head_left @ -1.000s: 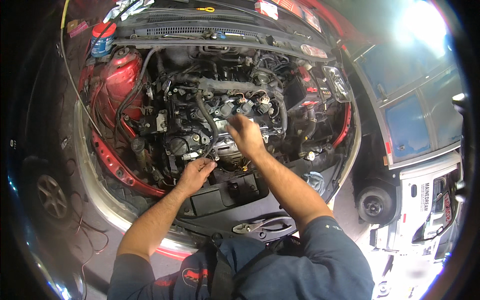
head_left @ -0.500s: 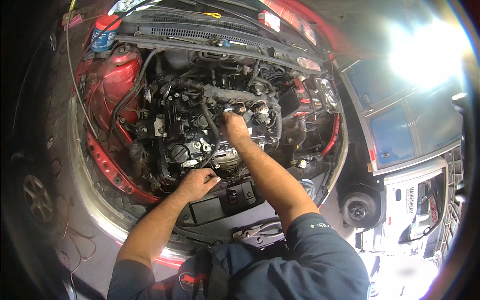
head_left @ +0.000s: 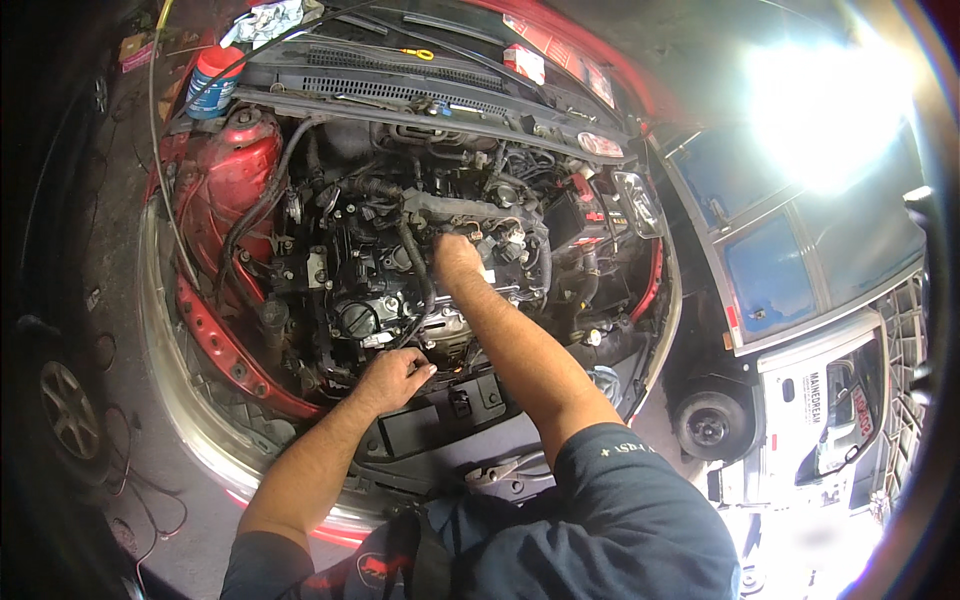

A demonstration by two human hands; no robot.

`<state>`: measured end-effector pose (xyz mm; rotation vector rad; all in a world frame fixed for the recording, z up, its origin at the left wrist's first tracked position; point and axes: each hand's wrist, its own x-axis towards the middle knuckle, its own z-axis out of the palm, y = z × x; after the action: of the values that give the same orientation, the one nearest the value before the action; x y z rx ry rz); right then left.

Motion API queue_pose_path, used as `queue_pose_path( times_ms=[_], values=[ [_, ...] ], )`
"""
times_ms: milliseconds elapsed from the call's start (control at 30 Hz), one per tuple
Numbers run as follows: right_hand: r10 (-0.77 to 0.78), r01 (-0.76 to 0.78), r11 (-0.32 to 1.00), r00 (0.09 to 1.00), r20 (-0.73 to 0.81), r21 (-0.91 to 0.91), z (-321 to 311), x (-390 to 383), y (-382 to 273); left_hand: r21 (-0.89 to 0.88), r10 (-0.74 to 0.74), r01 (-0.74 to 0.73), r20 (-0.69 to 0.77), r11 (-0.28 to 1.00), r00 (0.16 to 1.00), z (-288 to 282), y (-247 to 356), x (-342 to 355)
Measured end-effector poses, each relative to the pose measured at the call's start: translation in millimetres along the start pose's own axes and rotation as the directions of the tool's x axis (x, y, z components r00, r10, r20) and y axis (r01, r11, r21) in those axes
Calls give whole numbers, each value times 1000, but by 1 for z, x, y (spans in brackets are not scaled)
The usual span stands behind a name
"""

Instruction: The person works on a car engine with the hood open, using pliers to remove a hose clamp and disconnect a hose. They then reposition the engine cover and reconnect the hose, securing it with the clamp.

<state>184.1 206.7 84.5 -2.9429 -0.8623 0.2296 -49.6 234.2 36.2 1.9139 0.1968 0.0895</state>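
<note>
Over the middle of a car engine [head_left: 385, 265], my right hand [head_left: 458, 261] reaches down with its fingers curled together. Whatever the fingertips grip is hidden beneath the hand. Just beside it runs a thick black hose [head_left: 416, 262], and wire connectors [head_left: 513, 236] sit to its right. My left hand [head_left: 395, 380] rests at the front of the engine bay, by the black front cover [head_left: 400, 428]. Its thumb stands apart from the other fingers, which bend downward and are partly hidden. I see nothing held in it. The oil filler cap [head_left: 357, 320] lies beyond it.
A blue tub with a red lid [head_left: 213, 85] stands at the far left, near a crumpled cloth [head_left: 272, 22]. The battery [head_left: 585, 212] is on the right. A yellow-handled dipstick [head_left: 417, 53] lies by the windshield. A white truck [head_left: 800, 400] stands at right.
The whole view has tilted slightly, so the car sits a little lower and further left. Both hands keep nearly the same places on the engine.
</note>
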Motion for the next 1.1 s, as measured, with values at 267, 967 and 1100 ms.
queue_pose_path(
  times_ms=[267,967,1100],
  values=[
    [6,14,978,995,95,-208,-19,-11,-28,17,-54,54,46,998,997,2,-2,1],
    [-32,115,931,971,237,-345,-38,-13,-31,5,27,-27,-59,1000,998,0,-9,1],
    [-19,125,909,965,260,-399,-35,-13,-30,22,11,-10,-40,1000,999,1,-14,3]
  ],
)
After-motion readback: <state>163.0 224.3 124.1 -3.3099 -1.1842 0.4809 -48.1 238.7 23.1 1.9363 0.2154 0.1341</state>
